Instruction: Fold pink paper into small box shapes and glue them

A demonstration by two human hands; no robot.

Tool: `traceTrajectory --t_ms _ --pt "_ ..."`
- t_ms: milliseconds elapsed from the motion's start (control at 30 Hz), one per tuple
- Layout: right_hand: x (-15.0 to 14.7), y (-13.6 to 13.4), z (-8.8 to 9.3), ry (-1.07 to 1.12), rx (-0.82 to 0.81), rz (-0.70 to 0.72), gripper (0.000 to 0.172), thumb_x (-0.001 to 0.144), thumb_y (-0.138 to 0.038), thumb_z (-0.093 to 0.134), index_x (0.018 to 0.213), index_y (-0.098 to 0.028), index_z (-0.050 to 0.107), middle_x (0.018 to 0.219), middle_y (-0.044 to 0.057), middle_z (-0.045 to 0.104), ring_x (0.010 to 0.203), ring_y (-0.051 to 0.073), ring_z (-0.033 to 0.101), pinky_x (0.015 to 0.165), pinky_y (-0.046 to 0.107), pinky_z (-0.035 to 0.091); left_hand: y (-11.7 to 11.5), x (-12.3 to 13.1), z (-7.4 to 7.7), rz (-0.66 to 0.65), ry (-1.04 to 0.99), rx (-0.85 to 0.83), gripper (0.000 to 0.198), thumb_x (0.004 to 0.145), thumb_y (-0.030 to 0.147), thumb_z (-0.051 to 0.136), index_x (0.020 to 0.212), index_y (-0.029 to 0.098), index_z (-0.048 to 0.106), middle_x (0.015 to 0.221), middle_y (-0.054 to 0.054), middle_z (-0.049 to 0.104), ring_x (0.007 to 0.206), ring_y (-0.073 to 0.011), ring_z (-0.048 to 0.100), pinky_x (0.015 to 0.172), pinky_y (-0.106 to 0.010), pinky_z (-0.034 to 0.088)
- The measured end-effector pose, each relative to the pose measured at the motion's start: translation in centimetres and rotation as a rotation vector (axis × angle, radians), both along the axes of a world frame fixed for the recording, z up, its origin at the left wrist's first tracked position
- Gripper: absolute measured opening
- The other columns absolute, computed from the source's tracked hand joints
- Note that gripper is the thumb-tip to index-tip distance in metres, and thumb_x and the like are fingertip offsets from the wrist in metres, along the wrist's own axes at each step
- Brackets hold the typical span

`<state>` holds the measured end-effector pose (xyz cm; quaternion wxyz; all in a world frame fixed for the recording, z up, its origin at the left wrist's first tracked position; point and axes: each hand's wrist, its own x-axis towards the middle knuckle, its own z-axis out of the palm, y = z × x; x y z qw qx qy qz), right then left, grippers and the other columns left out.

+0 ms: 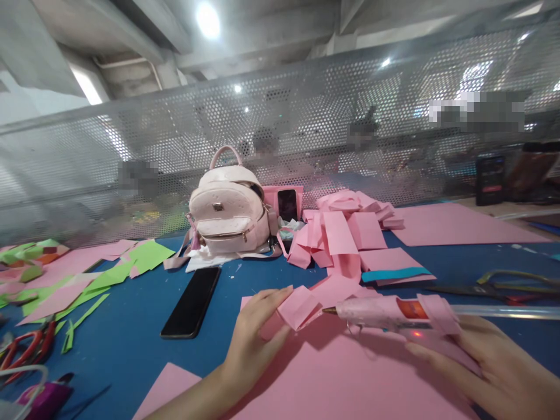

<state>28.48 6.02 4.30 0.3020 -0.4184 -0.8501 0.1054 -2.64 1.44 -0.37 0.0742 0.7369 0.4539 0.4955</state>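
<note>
Blue counter (131, 318): left grip (252, 335) pinched on folded pink paper (300, 307), right grip (494, 367) wrapped round glue gun (374, 310), orange label (410, 309) unreadable.

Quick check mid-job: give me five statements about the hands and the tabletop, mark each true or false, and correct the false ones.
1. The right hand holds a pink glue gun. True.
2. The left hand holds scissors. False: it holds folded pink paper.
3. A black phone lies on the blue tabletop, in front of the pale backpack. True.
4. No light shows on the glue gun. False: a red light glows on it.
5. A blue strip lies on a pink sheet. True.
</note>
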Motion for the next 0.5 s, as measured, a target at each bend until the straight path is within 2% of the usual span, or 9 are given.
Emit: traceTrajectory --t_ms 233,400,467,500 --pt "0.5 -0.1 -0.6 0.002 -0.026 -0.027 0.049 0.093 -0.059 0.048 0.085 -0.024 0.082 0.091 0.011 0.080 0.086 0.034 0.075 0.079 0.038 0.062 0.1 0.0 0.0 0.008 -0.068 -0.086 0.047 0.087 0.010 0.066 0.130 0.028 0.065 0.125 -0.006 0.071 0.113 -0.0232 0.067 0.097 -0.037 0.053" --pt "1.3 -0.1 -0.9 0.018 -0.081 -0.082 0.048 0.086 -0.063 0.056 0.087 -0.021 0.079 0.099 0.013 0.079 0.096 0.037 0.073 0.082 0.038 0.061 0.0 0.0 0.0 0.026 -0.117 -0.129 0.046 0.084 0.008 0.067 0.126 0.026 0.067 0.119 -0.005 0.072 0.110 -0.0220 0.068 0.094 -0.033 0.054" --pt "1.4 0.0 -1.2 0.041 -0.132 -0.104 0.047 0.087 -0.062 0.055 0.085 -0.021 0.078 0.091 0.011 0.078 0.090 0.034 0.074 0.078 0.035 0.061 0.0 0.0 0.0 0.017 -0.116 -0.120 0.046 0.084 0.009 0.069 0.127 0.026 0.067 0.121 -0.006 0.072 0.111 -0.0224 0.068 0.095 -0.033 0.054" --pt "1.4 0.1 -1.3 0.055 -0.160 -0.125 0.048 0.088 -0.063 0.054 0.085 -0.021 0.077 0.083 0.010 0.077 0.082 0.032 0.074 0.071 0.034 0.062 -0.1 0.0 0.1 0.011 -0.115 -0.120 0.047 0.084 0.009 0.069 0.127 0.027 0.066 0.121 -0.006 0.072 0.111 -0.0225 0.068 0.095 -0.033 0.054"
